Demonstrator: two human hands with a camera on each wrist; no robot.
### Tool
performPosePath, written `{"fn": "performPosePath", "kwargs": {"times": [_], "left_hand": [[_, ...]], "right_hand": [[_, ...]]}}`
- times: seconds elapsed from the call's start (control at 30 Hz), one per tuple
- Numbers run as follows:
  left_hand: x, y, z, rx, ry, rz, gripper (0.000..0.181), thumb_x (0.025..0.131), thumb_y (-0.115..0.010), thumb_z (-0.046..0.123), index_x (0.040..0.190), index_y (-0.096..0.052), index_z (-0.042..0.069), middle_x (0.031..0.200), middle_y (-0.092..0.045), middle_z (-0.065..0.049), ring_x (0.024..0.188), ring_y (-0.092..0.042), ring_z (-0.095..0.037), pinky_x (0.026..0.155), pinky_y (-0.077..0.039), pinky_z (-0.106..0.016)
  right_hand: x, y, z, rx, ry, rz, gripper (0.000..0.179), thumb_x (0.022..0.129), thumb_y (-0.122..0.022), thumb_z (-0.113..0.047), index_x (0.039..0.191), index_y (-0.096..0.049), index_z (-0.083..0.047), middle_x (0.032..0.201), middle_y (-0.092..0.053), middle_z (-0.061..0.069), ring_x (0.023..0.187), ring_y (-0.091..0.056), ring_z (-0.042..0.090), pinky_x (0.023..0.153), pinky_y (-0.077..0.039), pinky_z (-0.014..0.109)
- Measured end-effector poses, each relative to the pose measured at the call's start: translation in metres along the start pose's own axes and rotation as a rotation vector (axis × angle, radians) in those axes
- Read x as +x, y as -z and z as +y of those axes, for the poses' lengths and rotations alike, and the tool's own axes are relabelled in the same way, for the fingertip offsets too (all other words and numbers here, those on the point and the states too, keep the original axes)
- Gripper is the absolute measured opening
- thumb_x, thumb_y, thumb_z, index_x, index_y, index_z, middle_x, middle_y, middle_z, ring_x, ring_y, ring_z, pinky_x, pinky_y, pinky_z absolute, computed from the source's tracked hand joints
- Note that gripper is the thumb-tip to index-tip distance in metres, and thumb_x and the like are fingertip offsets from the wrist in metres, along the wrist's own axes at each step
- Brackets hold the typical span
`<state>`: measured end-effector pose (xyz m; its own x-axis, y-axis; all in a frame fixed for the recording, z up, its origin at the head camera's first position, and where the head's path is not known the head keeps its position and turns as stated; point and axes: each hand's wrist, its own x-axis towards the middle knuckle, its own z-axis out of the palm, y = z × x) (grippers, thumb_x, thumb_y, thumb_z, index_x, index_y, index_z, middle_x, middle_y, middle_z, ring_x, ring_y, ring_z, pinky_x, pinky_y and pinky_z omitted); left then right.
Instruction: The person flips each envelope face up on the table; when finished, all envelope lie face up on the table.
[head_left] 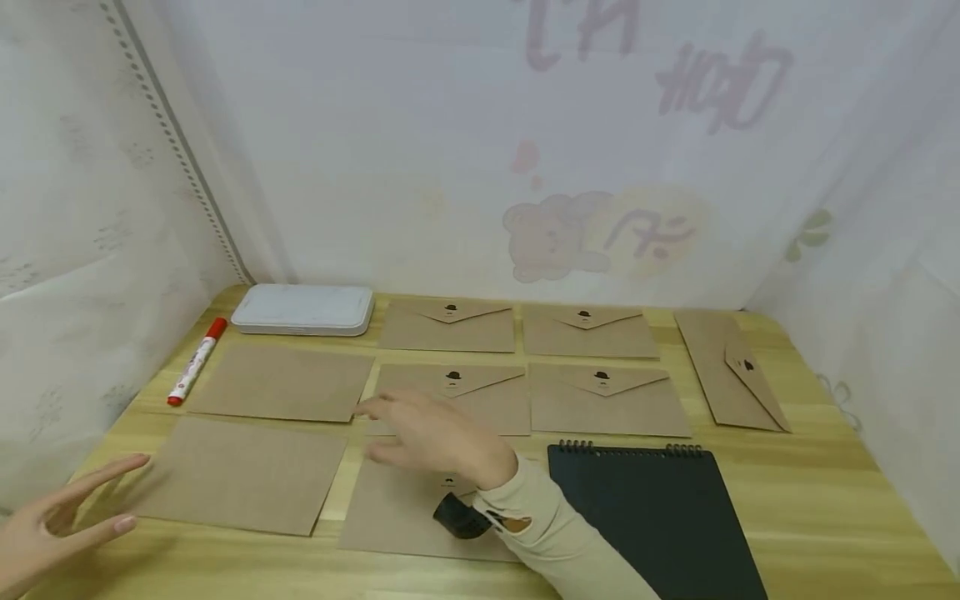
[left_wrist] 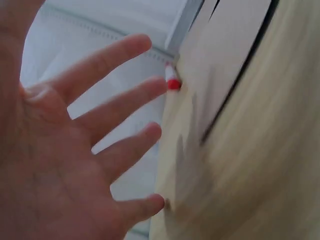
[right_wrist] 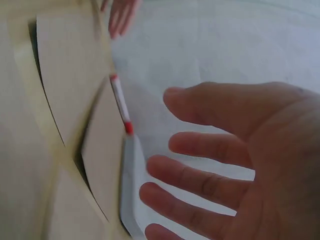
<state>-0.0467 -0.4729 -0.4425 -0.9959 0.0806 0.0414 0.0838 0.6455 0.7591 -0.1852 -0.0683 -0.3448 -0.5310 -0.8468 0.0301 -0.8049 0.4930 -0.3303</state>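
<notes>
Envelopes (head_left: pixel 609 408) in my head view look laid out, six flap-up, two plain-side-up at left, any remaining step unclear; my left-wrist view shows the left hand (left_wrist: pixel 65 155) splayed, empty, my right-wrist view the right hand (right_wrist: pixel 275 160), fingers extended, grasping nothing.

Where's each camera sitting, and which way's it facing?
Head: worn there, facing forward-down over kraft envelopes; left hand, right hand, right sleeve show.
Left wrist: worn there, facing past that hand toward the red-capped marker.
Right wrist: worn there, facing past that hand toward envelopes; left hand shows.
Both wrist views share the marker.
</notes>
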Motion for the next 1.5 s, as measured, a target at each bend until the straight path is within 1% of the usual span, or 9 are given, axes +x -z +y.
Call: {"fn": "performPosePath", "kwargs": {"times": [0.17, 0.33, 0.43, 0.57, 0.7, 0.93, 1.03, 1.27, 1.5], "left_hand": [[-0.007, 0.01, -0.05, -0.029, -0.186, -0.026, 0.077, 0.082, -0.05, -0.02, 0.147, -0.013, 0.0, 0.145, -0.01, 0.026, 0.129, 0.014, 0.007, 0.078, 0.031, -0.063], [-0.01, 0.005, -0.056, 0.066, -0.192, -0.011, 0.077, 0.077, -0.058, -0.017, 0.145, -0.023, -0.001, 0.145, -0.009, 0.027, 0.13, 0.007, 0.01, 0.095, 0.027, -0.025], [-0.015, 0.0, -0.059, 0.08, -0.104, -0.014, 0.078, 0.08, -0.062, -0.009, 0.147, -0.023, 0.005, 0.141, -0.007, 0.032, 0.126, 0.009, 0.015, 0.095, 0.029, -0.042], [-0.022, -0.006, -0.067, 0.022, -0.024, -0.02, 0.08, 0.083, -0.061, -0.005, 0.148, -0.018, 0.008, 0.142, 0.001, 0.03, 0.122, 0.014, 0.016, 0.076, 0.031, -0.062], [-0.029, -0.011, -0.073, 0.054, 0.003, 0.03, 0.08, 0.081, -0.066, 0.0, 0.147, -0.024, 0.008, 0.142, 0.002, 0.03, 0.122, 0.012, 0.016, 0.081, 0.031, -0.06], [-0.027, -0.013, -0.074, 0.151, 0.024, 0.062, 0.08, 0.079, -0.072, 0.009, 0.146, -0.029, 0.012, 0.14, 0.001, 0.034, 0.12, 0.012, 0.016, 0.083, 0.027, -0.063], [-0.024, -0.012, -0.073, 0.177, -0.011, 0.052, 0.079, 0.078, -0.072, 0.008, 0.146, -0.029, 0.01, 0.141, 0.003, 0.032, 0.126, 0.017, 0.008, 0.081, 0.026, -0.066], [-0.025, -0.013, -0.082, 0.209, 0.023, 0.024, 0.069, 0.085, -0.066, 0.012, 0.143, -0.031, 0.004, 0.146, 0.007, 0.013, 0.131, 0.022, -0.042, 0.076, 0.023, -0.072], [-0.023, -0.017, -0.084, 0.189, -0.008, 0.04, 0.065, 0.084, -0.067, 0.01, 0.141, -0.037, 0.004, 0.143, 0.007, 0.026, 0.13, 0.021, -0.041, 0.075, 0.022, -0.073]], "right_hand": [[0.013, -0.024, -0.033, -0.08, 0.047, -0.081, 0.048, 0.088, -0.061, -0.042, 0.13, -0.054, -0.022, 0.121, -0.053, -0.011, 0.113, -0.046, 0.004, 0.092, -0.034, 0.016], [0.023, -0.044, -0.058, -0.208, 0.102, -0.115, 0.049, 0.083, -0.065, -0.048, 0.126, -0.057, -0.027, 0.125, -0.049, -0.014, 0.118, -0.041, 0.001, 0.097, -0.027, 0.013], [0.029, -0.057, -0.067, -0.282, 0.105, -0.122, 0.046, 0.079, -0.067, -0.049, 0.122, -0.059, -0.032, 0.128, -0.047, -0.015, 0.121, -0.038, 0.001, 0.097, -0.026, 0.013], [0.036, -0.076, -0.075, -0.356, 0.091, -0.135, 0.039, 0.075, -0.07, -0.052, 0.11, -0.062, -0.037, 0.11, -0.05, -0.021, 0.108, -0.04, 0.0, 0.086, -0.035, 0.016], [0.038, -0.091, -0.078, -0.405, 0.095, -0.137, 0.035, 0.072, -0.072, -0.054, 0.102, -0.063, -0.038, 0.097, -0.048, -0.021, 0.102, -0.038, 0.003, 0.082, -0.036, 0.019], [0.039, -0.1, -0.076, -0.375, 0.11, -0.093, 0.024, 0.076, -0.073, -0.047, 0.097, -0.067, -0.038, 0.11, -0.054, -0.021, 0.104, -0.044, -0.001, 0.093, -0.034, 0.025], [0.039, -0.1, -0.075, -0.344, 0.079, -0.097, 0.029, 0.075, -0.074, -0.048, 0.101, -0.068, -0.039, 0.118, -0.053, -0.021, 0.113, -0.042, -0.002, 0.103, -0.028, 0.033], [0.035, -0.108, -0.079, -0.388, 0.082, -0.04, 0.041, 0.067, -0.07, -0.064, 0.098, -0.063, -0.038, 0.108, -0.05, -0.018, 0.105, -0.044, 0.003, 0.098, -0.03, 0.043], [0.03, -0.11, -0.079, -0.49, 0.113, 0.063, 0.025, 0.081, -0.06, -0.054, 0.099, -0.063, -0.037, 0.095, -0.049, -0.014, 0.095, -0.047, 0.008, 0.095, -0.032, 0.036]]}}
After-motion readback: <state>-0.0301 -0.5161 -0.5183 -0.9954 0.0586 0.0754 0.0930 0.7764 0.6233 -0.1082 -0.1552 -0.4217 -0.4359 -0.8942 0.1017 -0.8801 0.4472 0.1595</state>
